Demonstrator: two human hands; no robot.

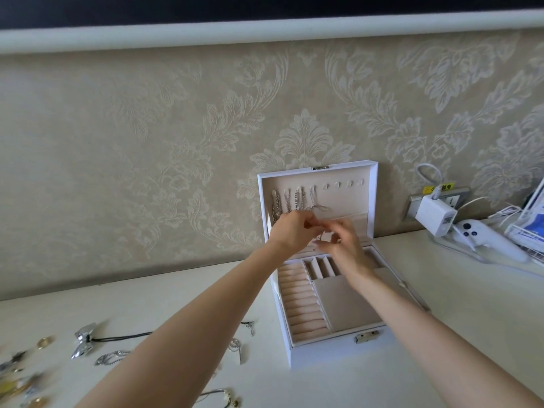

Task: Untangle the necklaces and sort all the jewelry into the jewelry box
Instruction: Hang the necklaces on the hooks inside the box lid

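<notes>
A white jewelry box (pixel 323 353) stands open on the table against the wall, its lid (pixel 362 189) upright. Three necklaces (pixel 287 201) hang from hooks inside the lid. A fourth thin silver necklace (pixel 314 203) hangs from the hook beside them. My left hand (pixel 291 228) and my right hand (pixel 341 242) are raised in front of the lid, both pinching the lower part of that thin chain between fingertips. The ring rolls (pixel 300 301) and the small compartments (pixel 321 266) in the box's base hold nothing that I can see.
Loose jewelry lies on the table at the left: a silver bow on a black cord (pixel 84 343), gold rings (pixel 45 341), silver pendants (pixel 112 357), a beaded piece (pixel 226 397). At the right are a wall socket with a white charger (pixel 435 214), a white controller (pixel 482 235) and a wire basket (pixel 527 225).
</notes>
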